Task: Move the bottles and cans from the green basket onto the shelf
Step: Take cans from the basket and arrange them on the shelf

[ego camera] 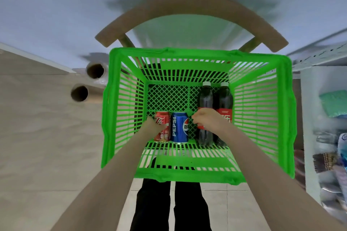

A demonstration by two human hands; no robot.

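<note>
A green basket (262,118) stands on a wooden chair in front of me. On its floor lie a red cola can (163,120), a blue Pepsi can (180,127) and two dark cola bottles (206,97) (225,99) with white caps and red labels. My left hand (153,126) reaches into the basket and closes around the red can. My right hand (208,120) rests on the left bottle at its red label, fingers curled over it. The white shelf (309,110) stands at the right edge.
The wooden chair's curved backrest (187,5) rises behind the basket. Two cardboard rolls (95,70) lie on the floor at the left. The shelf's lower levels hold several packaged goods (334,103). My legs in dark trousers (169,206) show below the basket.
</note>
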